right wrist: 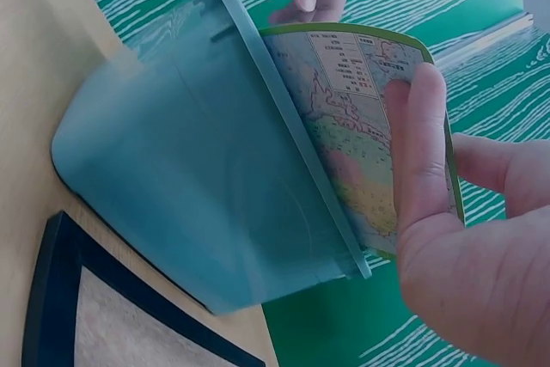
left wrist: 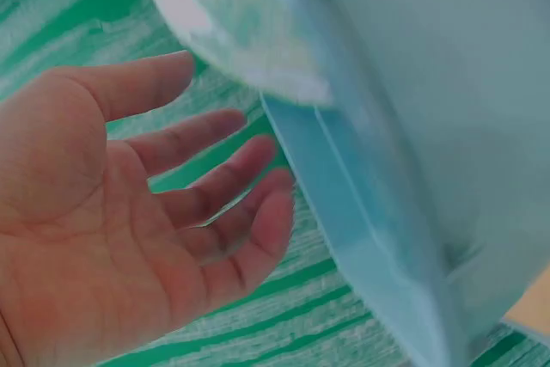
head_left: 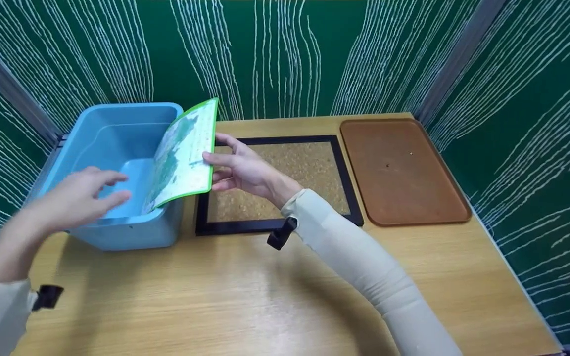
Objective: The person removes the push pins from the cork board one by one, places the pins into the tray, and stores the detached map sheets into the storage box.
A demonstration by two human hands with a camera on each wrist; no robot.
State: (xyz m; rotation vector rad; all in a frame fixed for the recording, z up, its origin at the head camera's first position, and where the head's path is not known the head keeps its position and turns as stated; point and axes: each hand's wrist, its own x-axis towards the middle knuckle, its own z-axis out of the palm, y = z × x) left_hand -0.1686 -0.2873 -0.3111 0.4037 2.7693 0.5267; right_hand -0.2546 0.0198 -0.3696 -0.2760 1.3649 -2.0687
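A thin map sheet with a bright green border leans bowed over the right side of a blue plastic bin, its lower left part inside the bin. My right hand pinches the map's right edge between thumb and fingers. In the right wrist view, the map shows coloured regions and a printed legend. My left hand hovers over the bin's near left side, blurred, holding nothing. The left wrist view shows this left hand with its fingers loosely spread, apart from the map.
A black-framed cork board lies right of the bin on the wooden table. Farther right lies a brown tray. Green partitions with white lines stand around the back and sides.
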